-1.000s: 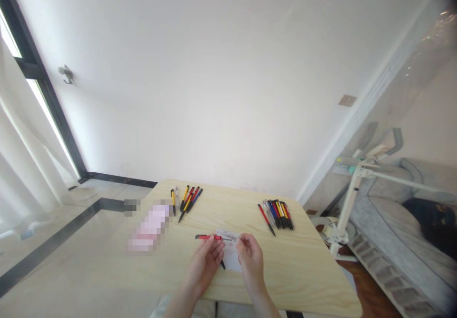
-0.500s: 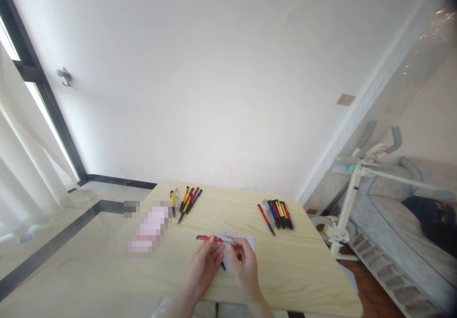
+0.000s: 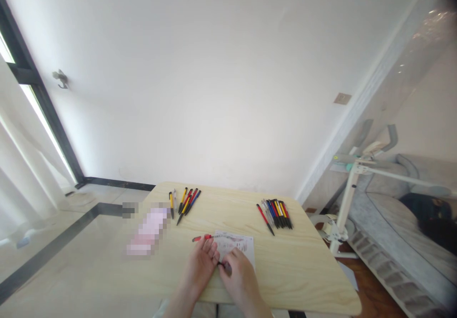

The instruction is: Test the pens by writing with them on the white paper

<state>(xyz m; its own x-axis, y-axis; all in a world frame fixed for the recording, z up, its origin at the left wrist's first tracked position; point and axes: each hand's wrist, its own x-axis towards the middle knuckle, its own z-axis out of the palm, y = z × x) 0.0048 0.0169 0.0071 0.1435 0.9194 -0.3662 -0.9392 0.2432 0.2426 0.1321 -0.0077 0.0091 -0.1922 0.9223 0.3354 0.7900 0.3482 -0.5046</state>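
A red pen barrel (image 3: 202,237) sticks out past the fingertips of my left hand (image 3: 202,268), which is turned palm up with its fingers curled around the barrel. My right hand (image 3: 240,274) pinches a small black pen piece (image 3: 221,263) close to the left fingers. Part of that piece is hidden by the fingertips. Under and behind the hands lies a white printed sheet (image 3: 246,245), flat on the wooden table (image 3: 293,270).
Several pens (image 3: 185,203) in yellow, red, blue and clear lie loosely at the table's back left. More pens (image 3: 279,213) are lined up at the back right, with one red pen (image 3: 265,220) beside them. A blurred pink patch (image 3: 148,230) covers the left side.
My right hand has come down from beside the red barrel and now grips the black piece that lay on the sheet. The left hand's fingers have turned up slightly with the barrel.
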